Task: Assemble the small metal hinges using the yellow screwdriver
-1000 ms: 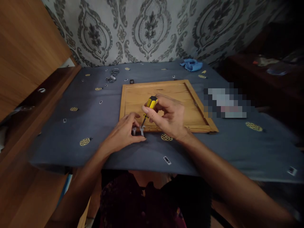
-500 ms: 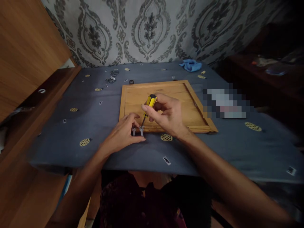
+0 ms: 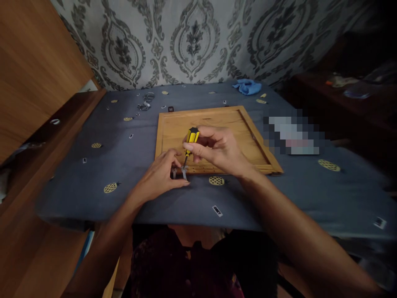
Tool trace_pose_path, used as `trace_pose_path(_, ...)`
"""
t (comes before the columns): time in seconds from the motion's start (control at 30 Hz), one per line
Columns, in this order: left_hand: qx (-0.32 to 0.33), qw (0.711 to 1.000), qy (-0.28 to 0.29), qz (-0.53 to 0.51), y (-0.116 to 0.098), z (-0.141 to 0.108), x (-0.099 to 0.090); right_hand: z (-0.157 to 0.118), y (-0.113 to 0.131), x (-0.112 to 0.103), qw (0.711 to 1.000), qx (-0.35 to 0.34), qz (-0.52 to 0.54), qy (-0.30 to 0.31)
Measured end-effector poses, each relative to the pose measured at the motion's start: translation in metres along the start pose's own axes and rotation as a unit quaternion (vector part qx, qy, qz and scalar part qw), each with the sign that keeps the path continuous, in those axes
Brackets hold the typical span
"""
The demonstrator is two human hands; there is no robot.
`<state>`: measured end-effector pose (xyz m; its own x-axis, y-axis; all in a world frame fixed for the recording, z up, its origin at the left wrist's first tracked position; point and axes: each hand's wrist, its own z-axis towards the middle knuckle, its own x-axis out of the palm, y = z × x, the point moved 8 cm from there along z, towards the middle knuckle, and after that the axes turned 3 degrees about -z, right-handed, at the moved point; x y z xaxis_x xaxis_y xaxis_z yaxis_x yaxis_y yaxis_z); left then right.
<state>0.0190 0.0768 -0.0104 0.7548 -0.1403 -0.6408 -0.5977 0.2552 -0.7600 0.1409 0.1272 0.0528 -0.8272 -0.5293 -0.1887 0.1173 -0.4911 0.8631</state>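
A framed wooden panel lies on the cloth-covered table, small dark holes along its near edge. My right hand is closed around the yellow and black handle of a screwdriver. Its shaft points down, with the tip at a small grey metal bracket on the panel's near left edge. My left hand curls around that bracket, thumb below and fingers above, steadying it. Part of a second metal piece shows between thumb and fingers, close to the palm. Whether the tip sits in a screw is too small to tell.
Several loose metal fittings lie at the back left of the table. A small black piece is by the panel's far edge. A blue cloth is crumpled at the back right. Right of the panel is a blurred-out object.
The screwdriver has gone from tilted to more upright, its handle shifting slightly left and down, and my right-hand fingers have shifted around it. My left hand stays at the bracket.
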Motion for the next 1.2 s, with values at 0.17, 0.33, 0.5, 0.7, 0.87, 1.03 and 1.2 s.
trace_pose_path(0.17,-0.003,1.000,-0.002,0.005,-0.001,0.000,0.000,-0.005,-0.002,-0.005,0.991,-0.034,-0.096,-0.083)
trace_pose_path(0.33,-0.006,1.000,-0.001,0.008,-0.001,0.000,0.001,-0.013,0.010,-0.016,0.977,-0.052,-0.105,-0.180)
trace_pose_path(0.5,-0.003,1.000,0.000,0.001,-0.001,0.000,0.001,-0.015,0.014,-0.022,0.970,-0.053,-0.104,-0.215)
trace_pose_path(0.7,-0.003,1.000,0.000,-0.001,-0.004,-0.001,-0.001,-0.012,0.004,-0.011,0.975,-0.050,-0.134,-0.168)
trace_pose_path(0.87,-0.007,1.000,-0.003,0.000,-0.004,-0.001,-0.001,-0.012,0.004,-0.010,0.976,-0.048,-0.141,-0.158)
trace_pose_path(1.03,-0.007,1.000,-0.006,0.001,-0.003,-0.001,-0.001,-0.013,0.003,-0.008,0.976,-0.046,-0.148,-0.154)
trace_pose_path(1.2,-0.014,1.000,-0.003,0.002,-0.003,-0.001,-0.001,-0.012,0.000,-0.005,0.979,-0.052,-0.137,-0.141)
